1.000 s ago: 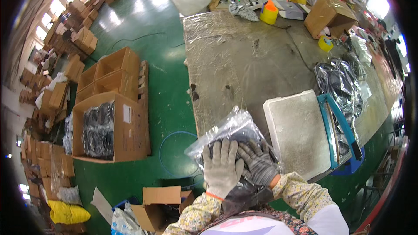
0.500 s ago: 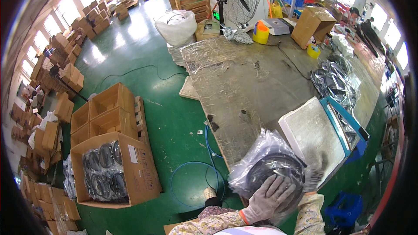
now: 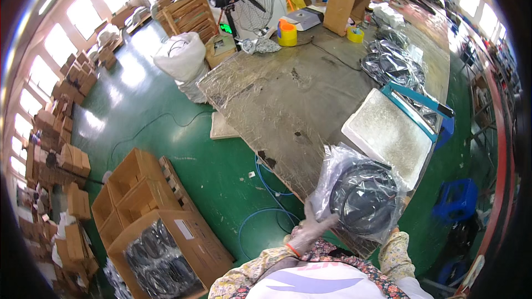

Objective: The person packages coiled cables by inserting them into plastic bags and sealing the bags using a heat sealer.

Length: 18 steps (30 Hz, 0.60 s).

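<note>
A clear plastic bag with a black coiled hose or cable (image 3: 363,196) inside lies at the near corner of the table, overhanging its edge. My left hand (image 3: 313,230), in a grey glove, is at the bag's left side. Its fingers are stretched and the thumb points across toward the coil; they are a little blurred. At the bag's lower right edge, my right hand (image 3: 395,230) is almost wholly covered by the plastic, so its fingers are hidden. Just beyond the bag is a pale flat board (image 3: 385,135) with a teal-framed bar (image 3: 417,112) along its far right side.
More bagged black coils (image 3: 393,66) lie farther back on the table (image 3: 277,99). Tape rolls (image 3: 287,36), a cardboard box (image 3: 346,8) and a fan (image 3: 244,0) stand beyond. On the floor at left, a carton (image 3: 202,243) holds bagged black items. A blue stool (image 3: 455,199) is at right.
My left hand has moved off the top of the bag to its left edge. The bag is turned so the coil shows fully, and the right hand has gone behind it. The view has shifted right.
</note>
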Each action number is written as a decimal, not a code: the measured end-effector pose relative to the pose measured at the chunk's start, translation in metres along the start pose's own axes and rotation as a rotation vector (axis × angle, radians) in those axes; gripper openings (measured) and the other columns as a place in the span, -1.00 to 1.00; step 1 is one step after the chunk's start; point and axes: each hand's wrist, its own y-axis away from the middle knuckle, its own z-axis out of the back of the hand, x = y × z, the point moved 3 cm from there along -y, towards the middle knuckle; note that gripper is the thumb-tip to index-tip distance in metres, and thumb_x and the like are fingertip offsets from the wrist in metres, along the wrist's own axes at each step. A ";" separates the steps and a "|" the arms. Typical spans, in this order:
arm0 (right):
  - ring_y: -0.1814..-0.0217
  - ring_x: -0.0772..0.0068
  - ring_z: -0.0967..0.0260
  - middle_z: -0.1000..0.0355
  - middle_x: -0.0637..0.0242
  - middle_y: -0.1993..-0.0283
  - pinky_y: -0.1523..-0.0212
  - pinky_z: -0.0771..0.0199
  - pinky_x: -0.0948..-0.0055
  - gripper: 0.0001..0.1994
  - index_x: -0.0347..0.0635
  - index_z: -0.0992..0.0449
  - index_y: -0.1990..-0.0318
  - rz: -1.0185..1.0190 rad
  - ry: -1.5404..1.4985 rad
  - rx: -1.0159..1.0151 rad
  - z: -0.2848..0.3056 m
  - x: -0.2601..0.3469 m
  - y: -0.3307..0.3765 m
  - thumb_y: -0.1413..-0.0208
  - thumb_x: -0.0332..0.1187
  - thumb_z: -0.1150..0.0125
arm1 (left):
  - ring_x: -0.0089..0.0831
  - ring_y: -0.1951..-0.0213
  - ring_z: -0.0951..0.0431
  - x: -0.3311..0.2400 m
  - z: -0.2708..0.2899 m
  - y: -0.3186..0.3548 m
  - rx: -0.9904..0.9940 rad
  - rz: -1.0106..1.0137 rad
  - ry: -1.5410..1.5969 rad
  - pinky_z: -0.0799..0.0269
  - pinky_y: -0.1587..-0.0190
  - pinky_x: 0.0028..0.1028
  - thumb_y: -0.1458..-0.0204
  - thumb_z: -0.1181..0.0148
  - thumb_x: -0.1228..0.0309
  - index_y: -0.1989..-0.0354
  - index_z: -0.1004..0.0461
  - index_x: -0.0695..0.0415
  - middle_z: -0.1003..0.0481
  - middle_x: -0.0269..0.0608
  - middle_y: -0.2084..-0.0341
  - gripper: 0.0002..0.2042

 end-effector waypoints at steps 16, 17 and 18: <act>-0.11 0.32 -0.28 -0.33 0.30 -0.09 -0.13 -0.34 0.41 -0.63 -0.11 -0.32 -0.11 -0.324 -0.309 0.152 -0.160 -0.137 0.000 -0.31 -0.08 0.08 | -0.24 -0.12 -0.36 -0.148 0.154 -0.132 0.290 0.019 0.535 -0.33 -0.15 -0.26 0.11 -0.34 0.41 -0.35 -0.03 0.14 -0.29 -0.16 -0.16 -0.19; -0.11 0.33 -0.28 -0.34 0.31 -0.09 -0.13 -0.33 0.41 -0.63 -0.10 -0.32 -0.11 -0.336 -0.327 0.167 -0.165 -0.139 0.004 -0.31 -0.08 0.08 | -0.25 -0.10 -0.38 -0.151 0.176 -0.149 0.259 0.074 0.498 -0.34 -0.15 -0.27 0.11 -0.33 0.39 -0.32 -0.08 0.16 -0.33 -0.17 -0.12 -0.23; -0.11 0.33 -0.28 -0.34 0.31 -0.08 -0.13 -0.33 0.41 -0.63 -0.10 -0.33 -0.11 -0.352 -0.346 0.188 -0.206 -0.120 0.006 -0.31 -0.08 0.09 | -0.26 -0.08 -0.40 -0.152 0.195 -0.165 0.221 0.128 0.462 -0.34 -0.15 -0.27 0.10 -0.32 0.37 -0.29 -0.13 0.18 -0.37 -0.18 -0.09 -0.26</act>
